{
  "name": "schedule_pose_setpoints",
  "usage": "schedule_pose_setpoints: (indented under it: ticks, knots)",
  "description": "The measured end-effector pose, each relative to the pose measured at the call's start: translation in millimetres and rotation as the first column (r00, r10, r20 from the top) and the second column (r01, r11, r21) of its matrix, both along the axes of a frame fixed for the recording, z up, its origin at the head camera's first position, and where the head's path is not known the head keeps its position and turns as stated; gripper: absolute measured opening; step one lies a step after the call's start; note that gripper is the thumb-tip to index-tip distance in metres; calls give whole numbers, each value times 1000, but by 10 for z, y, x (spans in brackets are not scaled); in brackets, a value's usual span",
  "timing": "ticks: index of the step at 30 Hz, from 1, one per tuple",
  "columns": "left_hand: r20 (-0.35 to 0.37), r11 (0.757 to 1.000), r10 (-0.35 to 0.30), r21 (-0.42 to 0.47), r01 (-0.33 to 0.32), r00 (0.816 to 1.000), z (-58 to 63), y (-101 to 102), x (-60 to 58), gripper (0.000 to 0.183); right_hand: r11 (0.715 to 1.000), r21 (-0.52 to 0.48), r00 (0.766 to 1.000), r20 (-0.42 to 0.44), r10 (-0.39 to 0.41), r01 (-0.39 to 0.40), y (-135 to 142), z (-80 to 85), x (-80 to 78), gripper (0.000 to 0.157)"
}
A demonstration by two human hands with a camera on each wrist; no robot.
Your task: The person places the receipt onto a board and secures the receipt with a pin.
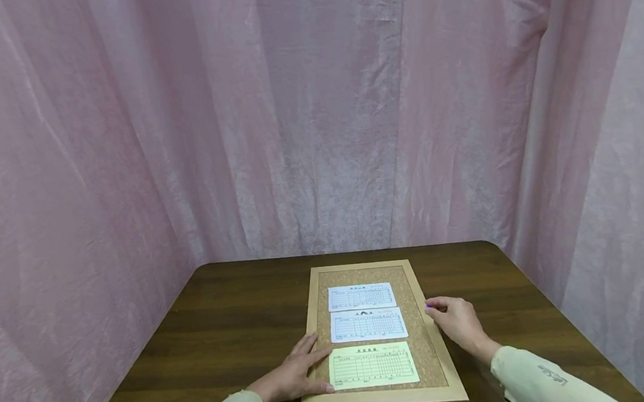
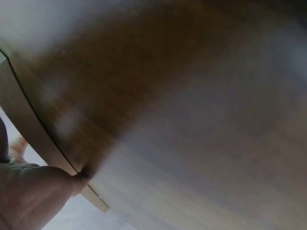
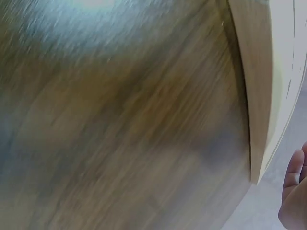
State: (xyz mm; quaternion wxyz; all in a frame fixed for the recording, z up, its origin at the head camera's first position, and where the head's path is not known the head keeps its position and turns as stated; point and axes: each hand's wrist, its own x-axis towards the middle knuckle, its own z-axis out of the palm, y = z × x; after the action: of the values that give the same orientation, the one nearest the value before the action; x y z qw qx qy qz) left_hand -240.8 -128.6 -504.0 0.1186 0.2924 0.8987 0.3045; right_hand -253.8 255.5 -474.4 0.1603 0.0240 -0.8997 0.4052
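— Yellow form [image 1: 373,365] lies nearest you on the cork board [image 1: 420,339]; your left hand [image 1: 294,374] rests flat, fingers spread, at its left edge. Press there so it can't slide.

— And my right hand [image 1: 454,320]?

— It pinches something small and purple, perhaps a pin [image 1: 427,306], at the board's right rim. Two white forms [image 1: 366,312] lie farther up; steer round them. Beyond the worktop [image 1: 234,317] hangs a pink curtain [image 1: 314,112].

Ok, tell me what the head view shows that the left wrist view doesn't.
Only the head view shows three paper forms, two white and one yellow, on the cork board, the right hand pinching something small and purple, and pink curtains. Only the left wrist view shows a blurred close-up of the board's edge. Both show the left hand at the wooden frame and the dark table.
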Motion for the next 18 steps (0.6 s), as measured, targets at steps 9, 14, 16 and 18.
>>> schedule_pose_setpoints:
  ticks: [9,14,16,18]
  knots:
    - [-3,1000,-4,0,4,1000,-8,-2,-18,83,998,-8,998,-6,69,-69,-203,-32,42,17]
    - [-6,1000,-5,-3,5,1000,-9,-2,-16,83,995,7,995,-11,98,-98,-310,-43,58,17]
    - [-6,1000,-5,-9,4,1000,-11,-1,-16,83,994,1,994,3,106,-106,-350,-43,63,17]
    - [-5,1000,-1,-15,1,1000,-9,2,-14,83,994,0,994,8,113,-113,-384,-46,65,16]
